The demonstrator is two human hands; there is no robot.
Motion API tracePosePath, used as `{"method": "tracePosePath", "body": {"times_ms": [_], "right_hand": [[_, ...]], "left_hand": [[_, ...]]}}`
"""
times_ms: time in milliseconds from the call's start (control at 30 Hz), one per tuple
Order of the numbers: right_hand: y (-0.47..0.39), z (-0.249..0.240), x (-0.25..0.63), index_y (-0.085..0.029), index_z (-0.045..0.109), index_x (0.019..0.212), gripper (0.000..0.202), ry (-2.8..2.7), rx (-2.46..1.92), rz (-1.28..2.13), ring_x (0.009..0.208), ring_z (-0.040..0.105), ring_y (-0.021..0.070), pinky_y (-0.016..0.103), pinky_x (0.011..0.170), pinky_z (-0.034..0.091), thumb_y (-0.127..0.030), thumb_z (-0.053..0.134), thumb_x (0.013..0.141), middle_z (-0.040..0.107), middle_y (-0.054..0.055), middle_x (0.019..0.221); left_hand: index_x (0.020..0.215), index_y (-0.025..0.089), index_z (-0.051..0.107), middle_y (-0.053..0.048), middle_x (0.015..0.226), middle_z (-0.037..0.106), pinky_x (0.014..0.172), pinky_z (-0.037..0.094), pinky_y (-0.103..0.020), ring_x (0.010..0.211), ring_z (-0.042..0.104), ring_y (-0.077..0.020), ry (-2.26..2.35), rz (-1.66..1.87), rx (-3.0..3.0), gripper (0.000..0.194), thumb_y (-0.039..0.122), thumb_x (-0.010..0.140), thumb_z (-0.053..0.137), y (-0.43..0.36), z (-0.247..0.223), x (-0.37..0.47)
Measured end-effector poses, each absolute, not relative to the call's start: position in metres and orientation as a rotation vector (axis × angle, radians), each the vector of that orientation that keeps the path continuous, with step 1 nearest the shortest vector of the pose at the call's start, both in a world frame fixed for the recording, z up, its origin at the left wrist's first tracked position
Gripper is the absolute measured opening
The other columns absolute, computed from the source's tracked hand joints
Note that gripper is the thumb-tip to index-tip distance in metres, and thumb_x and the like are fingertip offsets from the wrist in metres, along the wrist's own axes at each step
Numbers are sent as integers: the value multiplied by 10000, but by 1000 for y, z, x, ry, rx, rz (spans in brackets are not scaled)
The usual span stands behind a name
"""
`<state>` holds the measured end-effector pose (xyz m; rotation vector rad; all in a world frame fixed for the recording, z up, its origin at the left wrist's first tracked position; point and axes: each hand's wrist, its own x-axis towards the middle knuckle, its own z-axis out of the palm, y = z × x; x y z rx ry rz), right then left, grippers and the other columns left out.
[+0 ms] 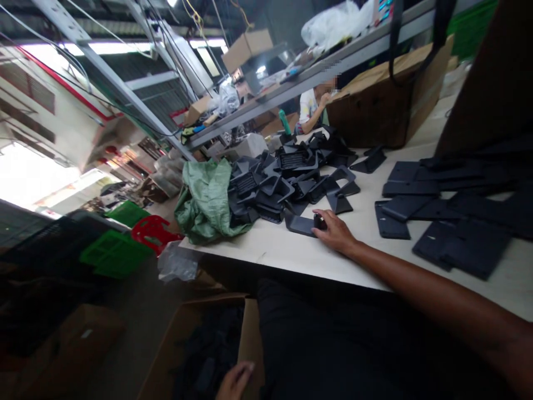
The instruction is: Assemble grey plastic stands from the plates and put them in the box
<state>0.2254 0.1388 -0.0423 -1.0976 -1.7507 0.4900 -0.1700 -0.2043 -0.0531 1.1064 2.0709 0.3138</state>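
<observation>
Pale table [266, 250], heaped black parts [272, 186], green sack [206, 197], flat black plates [474, 244], cardboard box [370, 114]

Workshop, factory kind

We enter this place as a workshop, factory in character. We list: one long table [266, 247], spread with black parts [270, 189] in repeated shapes; one sack [206, 194] beside them; one metal shelf [266, 103] above, carrying plastic bags [333, 25]; cartons [370, 114] on shelf, table and floor [152, 289]; green crates [119, 253] and a red stool [164, 238] beyond; a co-worker [307, 105] across the table. Overhead, we note a bare metal frame [125, 88] and hanging yellow cord [197, 21].
</observation>
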Motion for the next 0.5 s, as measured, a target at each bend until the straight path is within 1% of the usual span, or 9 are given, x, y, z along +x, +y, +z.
{"method": "tracePosePath", "body": {"times_ms": [67,133,167,233,300,367,500], "right_hand": [[139,-43,226,-199,650,1398,526,-1723,-1094,515,914,697,234,397,875,595,-292,722,886,688,131,1240],[139,-42,227,-183,679,1334,477,-1701,-1090,539,859,684,220,389,835,596,-284,735,871,690,124,1203],[138,-42,228,-178,687,1313,463,-1693,-1089,551,854,680,222,396,836,596,-282,742,865,690,125,1196],[138,-41,230,-175,693,1294,451,-1680,-1092,577,884,676,241,423,873,595,-279,750,859,691,133,1209],[139,-43,231,-185,689,1301,452,-1662,-1105,601,911,668,252,457,927,588,-283,755,865,680,138,1260],[142,-46,231,-189,687,1311,464,-1648,-1117,623,924,662,260,485,978,575,-275,767,863,672,142,1282],[148,-52,231,-191,680,1343,489,-1648,-1123,638,942,665,264,492,1014,564,-257,778,868,675,143,1308]], "left_hand": [[927,326,832,-51,1110,825,1125,521,-485,1214,717,-396,2076,475,1202,655,887,695,586,-178,-31,-165],[1010,277,836,-79,1134,824,1127,512,-474,1206,722,-378,1989,543,1334,616,810,799,610,-149,-3,-150],[1021,256,832,-92,1138,825,1112,520,-473,1192,728,-374,1951,556,1377,593,778,822,632,-135,11,-141],[1137,228,811,-112,1204,813,1119,513,-465,1195,730,-348,1876,587,1475,549,695,895,654,-111,38,-118],[1208,207,784,-125,1239,802,1124,509,-454,1206,730,-320,1783,605,1553,521,638,943,661,-92,59,-97],[1241,203,769,-128,1257,796,1110,515,-450,1191,736,-299,1723,603,1611,502,610,969,660,-80,74,-81],[1222,183,771,-135,1241,802,1052,551,-429,1089,763,-270,1683,614,1663,475,577,974,677,-69,95,-66]]}}
